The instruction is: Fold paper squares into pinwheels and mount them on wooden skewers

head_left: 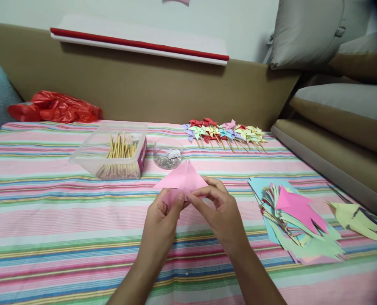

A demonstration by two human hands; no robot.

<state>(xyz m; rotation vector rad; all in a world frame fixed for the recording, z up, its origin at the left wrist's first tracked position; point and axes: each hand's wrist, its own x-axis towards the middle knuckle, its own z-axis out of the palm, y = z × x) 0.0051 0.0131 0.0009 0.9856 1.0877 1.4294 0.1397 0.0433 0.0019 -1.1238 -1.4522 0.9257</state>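
A folded pink paper [182, 178] is held up over the striped tablecloth [48, 212] in the middle of the view. My left hand [161, 222] pinches its lower left part. My right hand [218, 212] pinches its lower right part, fingertips meeting those of the left hand. The paper's upper half sticks up as a triangle; its lower part is hidden behind my fingers.
A clear plastic box of wooden sticks [118, 154] and a small clear cup of pins [168, 154] stand behind the paper. Finished paper pinwheels [224, 133] lie at the back. A stack of cut coloured papers [298, 220] lies right, a red bag [56, 108] back left.
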